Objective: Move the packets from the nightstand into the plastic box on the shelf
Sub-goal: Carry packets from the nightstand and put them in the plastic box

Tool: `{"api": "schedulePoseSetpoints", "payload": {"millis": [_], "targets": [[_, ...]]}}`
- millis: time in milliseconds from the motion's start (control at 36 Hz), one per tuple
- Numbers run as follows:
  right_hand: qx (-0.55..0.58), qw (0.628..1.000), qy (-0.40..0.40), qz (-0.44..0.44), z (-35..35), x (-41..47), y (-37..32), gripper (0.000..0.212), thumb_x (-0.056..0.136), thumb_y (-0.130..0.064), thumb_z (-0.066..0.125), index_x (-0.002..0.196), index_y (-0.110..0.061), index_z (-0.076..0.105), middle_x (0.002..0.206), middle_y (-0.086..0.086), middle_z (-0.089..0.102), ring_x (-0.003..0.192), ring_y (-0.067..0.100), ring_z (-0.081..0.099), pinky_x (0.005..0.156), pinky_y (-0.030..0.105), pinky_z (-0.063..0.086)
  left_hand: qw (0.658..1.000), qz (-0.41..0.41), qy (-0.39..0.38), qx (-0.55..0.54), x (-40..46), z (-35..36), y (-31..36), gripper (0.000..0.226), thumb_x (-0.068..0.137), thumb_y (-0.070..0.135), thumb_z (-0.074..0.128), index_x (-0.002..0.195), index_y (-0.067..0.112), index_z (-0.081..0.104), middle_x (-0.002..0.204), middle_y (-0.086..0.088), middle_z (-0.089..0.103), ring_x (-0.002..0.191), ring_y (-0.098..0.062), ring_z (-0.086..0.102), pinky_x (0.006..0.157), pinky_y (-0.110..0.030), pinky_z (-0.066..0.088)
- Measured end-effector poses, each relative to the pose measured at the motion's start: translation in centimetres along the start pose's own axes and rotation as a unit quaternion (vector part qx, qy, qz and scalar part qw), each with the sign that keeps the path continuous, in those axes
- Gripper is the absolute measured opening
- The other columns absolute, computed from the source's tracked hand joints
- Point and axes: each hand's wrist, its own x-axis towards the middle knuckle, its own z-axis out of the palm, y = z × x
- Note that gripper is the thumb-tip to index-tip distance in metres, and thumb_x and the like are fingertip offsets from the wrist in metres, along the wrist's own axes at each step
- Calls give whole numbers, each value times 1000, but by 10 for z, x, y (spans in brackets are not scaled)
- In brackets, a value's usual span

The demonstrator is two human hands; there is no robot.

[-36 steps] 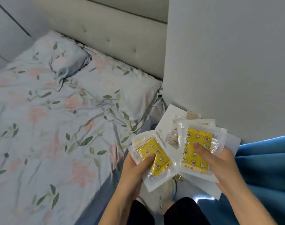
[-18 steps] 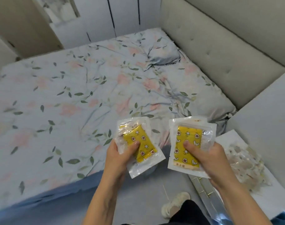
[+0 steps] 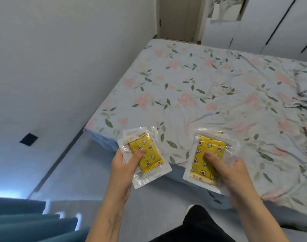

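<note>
My left hand (image 3: 123, 169) grips a clear plastic packet (image 3: 145, 154) with a yellow patterned pouch inside, thumb pressed on its front. My right hand (image 3: 231, 175) holds a second, similar yellow packet (image 3: 207, 154), perhaps a small stack, thumb on top. Both packets are held in front of me above the near corner of the bed. The nightstand, the shelf and the plastic box are out of view.
A bed with a floral sheet (image 3: 210, 95) fills the right side. A white wall (image 3: 61, 58) runs along the left with a dark socket (image 3: 28, 139). A blue curtain (image 3: 26, 222) hangs at the lower left. A doorway (image 3: 177, 18) and white wardrobe doors (image 3: 271, 23) stand beyond.
The view has swung left, away from the nightstand and headboard, toward the bed's foot and the wall. Both hands still carry their packets in front of me.
</note>
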Motion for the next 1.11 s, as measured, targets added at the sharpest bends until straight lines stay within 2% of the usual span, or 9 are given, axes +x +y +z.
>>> {"api": "schedulePoseSetpoints", "payload": {"millis": [56,111,250,389,472,639,778,944,1111], "targets": [[-34,999,-29,4,32,16,-3,38,67,-30,72,102,-14,68,89,3,76,80,20,74,67,30,61,999,3,33,-19,11,-26,6,25,83,13,65,108,15,63,99,-4,74,90,-22,72,75,-37,59],[-66,996,-59,7,64,33,-6,34,68,-29,70,99,-16,68,87,1,76,78,17,74,61,24,59,997,7,63,-33,25,-50,13,24,82,14,66,107,16,64,98,-3,75,89,-21,72,74,-37,58],[-100,987,-124,14,151,87,-11,31,66,-29,72,95,-17,69,89,3,76,82,22,74,75,37,60,992,23,116,-38,70,-103,39,25,78,19,67,102,21,63,90,6,75,84,-14,72,67,-28,58],[-105,978,-179,8,242,149,-21,15,77,-14,70,92,-14,69,81,3,76,73,20,74,55,26,58,985,38,162,-35,132,-151,76,18,84,17,66,99,26,63,85,12,74,79,-6,71,59,-20,56],[-113,973,-203,10,298,182,-33,15,78,-14,70,93,-14,70,80,1,76,72,18,74,54,23,56,982,35,181,-46,170,-173,103,17,86,14,65,100,25,63,85,10,75,78,-8,72,59,-21,56],[-129,958,-256,0,398,234,-64,23,74,-23,70,96,-18,69,90,3,76,80,21,74,69,34,61,977,46,204,-50,234,-219,158,17,86,15,64,97,28,63,84,11,74,77,-7,71,58,-21,56],[-125,954,-271,7,469,265,-78,15,76,-20,69,91,-19,69,81,-1,76,72,17,74,56,26,58,971,54,225,-60,282,-266,190,17,87,12,63,94,27,63,78,14,74,71,-3,70,54,-18,54],[-114,960,-256,26,553,301,-76,32,65,-27,71,96,-16,69,86,3,76,77,21,74,63,30,60,970,36,229,-69,354,-330,218,17,86,13,65,99,24,65,86,6,75,78,-11,72,59,-24,56],[-100,972,-212,21,653,340,-73,29,76,-23,71,104,-14,69,92,4,76,81,22,74,69,33,60,982,37,181,-48,442,-403,263,15,86,13,65,96,25,65,83,8,75,79,-12,72,61,-28,57]]}}
